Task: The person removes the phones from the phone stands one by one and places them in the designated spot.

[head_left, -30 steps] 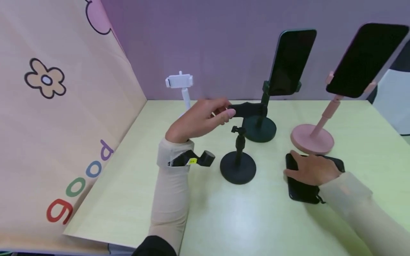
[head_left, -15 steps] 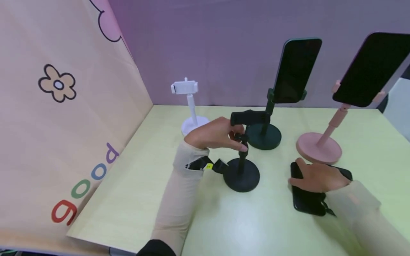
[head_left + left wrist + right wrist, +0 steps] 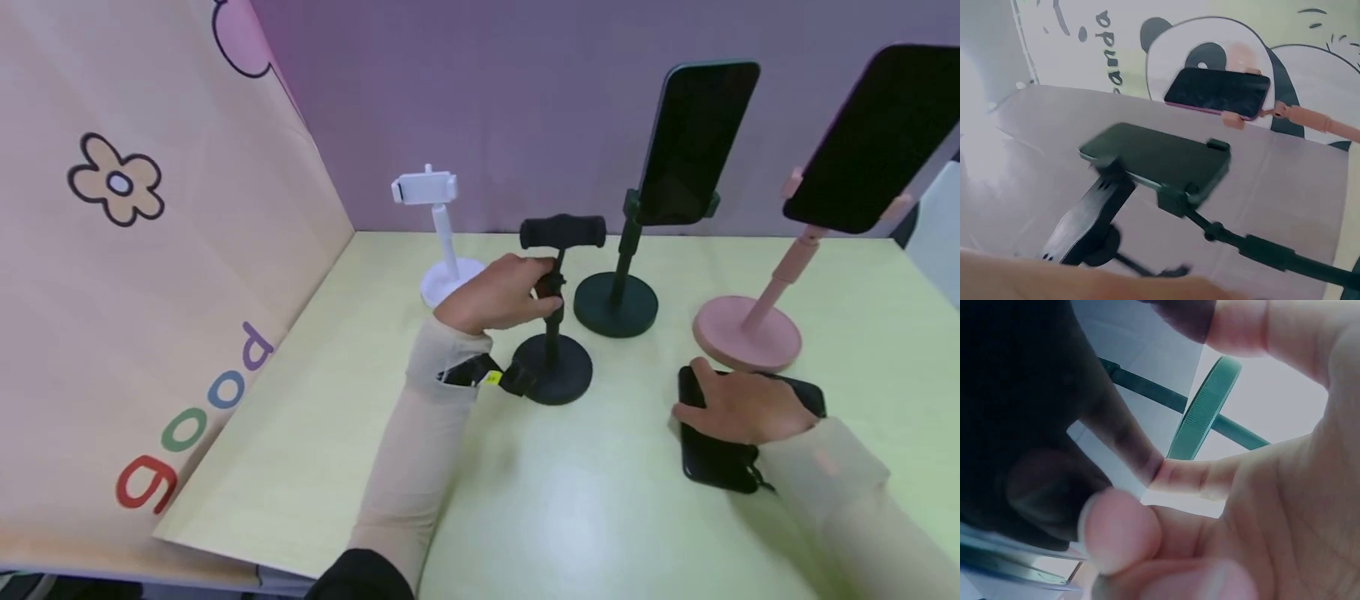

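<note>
In the head view my left hand [image 3: 498, 293] grips the upper stem of a black phone stand [image 3: 552, 375], its thumb and fingers round the joint. Above that hand, the stand's black clamp [image 3: 562, 232] lies level with no phone in it. In the left wrist view the clamp [image 3: 1082, 228] shows at lower left, slanted, above a blurred part of my hand. My right hand [image 3: 750, 407] rests on a black phone [image 3: 712, 462] lying on the table. The right wrist view shows fingers against the phone's dark, reflecting glass [image 3: 1029, 406].
Behind stand a dark green phone stand [image 3: 617, 304] holding a phone [image 3: 697, 142] and a pink phone stand [image 3: 747, 332] holding another phone [image 3: 873, 137]. A smaller white phone stand [image 3: 442, 271] is at the back left. A printed curtain [image 3: 172, 250] borders the table's left side.
My left hand has gone from the end of the black clamp down to the stem. The clamp has moved left, over the stem. My right hand stays on the phone.
</note>
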Demonstrator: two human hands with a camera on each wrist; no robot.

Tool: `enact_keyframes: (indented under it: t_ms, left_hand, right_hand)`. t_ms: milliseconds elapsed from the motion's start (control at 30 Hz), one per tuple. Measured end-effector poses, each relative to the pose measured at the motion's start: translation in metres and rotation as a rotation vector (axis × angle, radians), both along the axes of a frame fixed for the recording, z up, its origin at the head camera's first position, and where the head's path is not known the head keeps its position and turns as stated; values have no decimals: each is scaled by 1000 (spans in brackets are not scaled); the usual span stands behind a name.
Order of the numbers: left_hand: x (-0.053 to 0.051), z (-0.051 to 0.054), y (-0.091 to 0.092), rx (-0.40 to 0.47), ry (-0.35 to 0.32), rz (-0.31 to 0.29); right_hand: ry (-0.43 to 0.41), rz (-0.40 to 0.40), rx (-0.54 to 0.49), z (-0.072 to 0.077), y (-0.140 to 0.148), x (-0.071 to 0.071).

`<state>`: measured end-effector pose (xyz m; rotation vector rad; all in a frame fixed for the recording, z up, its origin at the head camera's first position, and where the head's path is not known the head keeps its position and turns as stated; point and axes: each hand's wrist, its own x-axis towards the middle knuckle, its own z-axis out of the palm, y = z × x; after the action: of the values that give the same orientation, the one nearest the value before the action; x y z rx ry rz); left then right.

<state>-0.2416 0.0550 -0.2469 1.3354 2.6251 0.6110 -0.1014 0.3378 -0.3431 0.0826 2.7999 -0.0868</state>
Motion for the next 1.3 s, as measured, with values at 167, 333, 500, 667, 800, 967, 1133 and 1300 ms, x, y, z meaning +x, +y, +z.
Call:
enact_keyframes:
  t_ms: [167,333,500,667,800,967,1133,1300]
  left_hand:
    - [-18,-10,4,105,26,152]
    - [-42,-27,6,238,59,242]
    - [-61,-31,8,302,9,249]
    - [-77,-29,11,312,-42,240]
    - [-89,-30,13,306,-59,255]
    - [-101,-32,12,307,-65,274]
    - [-107,-32,12,316,-27,279]
    - [-111,-36,15,354,17,284]
  right_hand:
    - [21,8,10,2,-1,1]
    - [11,2,16,1,-3,2]
    - [15,-16,14,1,-4,1]
    - [23,-23,14,1,-3,1]
    - [19,-26,13,1,-4,1]
    - [13,-35,16,1,-6,1]
    - [11,-44,28,2,-6,0]
    - [9,-45,33,2,-4,0]
